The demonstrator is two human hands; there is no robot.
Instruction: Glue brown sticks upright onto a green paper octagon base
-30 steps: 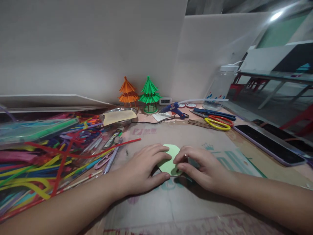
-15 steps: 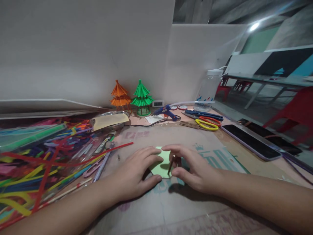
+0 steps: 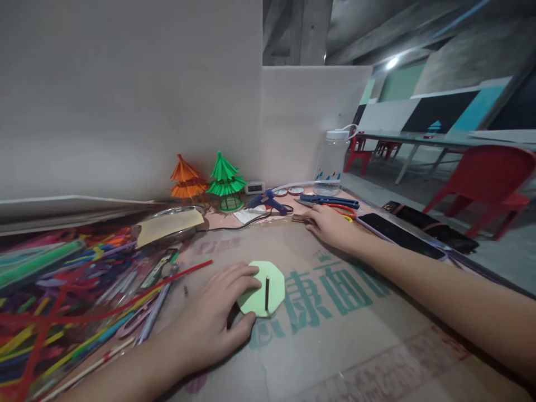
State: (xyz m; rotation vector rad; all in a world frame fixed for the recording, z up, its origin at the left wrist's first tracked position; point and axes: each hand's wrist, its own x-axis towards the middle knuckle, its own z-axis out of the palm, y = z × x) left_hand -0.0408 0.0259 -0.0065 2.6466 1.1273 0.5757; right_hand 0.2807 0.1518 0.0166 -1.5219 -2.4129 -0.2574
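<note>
Green card [image 3: 251, 302] flat on the worktop [image 3: 318, 352], left hand [image 3: 220, 310] spread at its nine-o'clock edge, stick [image 3: 267, 291] upright near five; farther off toward one, right hand [image 3: 331, 226] at brown sticks [image 3: 298, 218], grip hidden.

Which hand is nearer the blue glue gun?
Right. Right hand: just right of the glue gun, at the brown sticks. Left hand: farther, toward the camera, on the green octagon.

Your green octagon [image 3: 256, 298] looks like matt paper card, its brown stick [image 3: 267, 293] like wood. Before you, the bottle [image 3: 329, 159] appears smooth, clear plastic; the phone screen [image 3: 397, 237] glossy.
</note>
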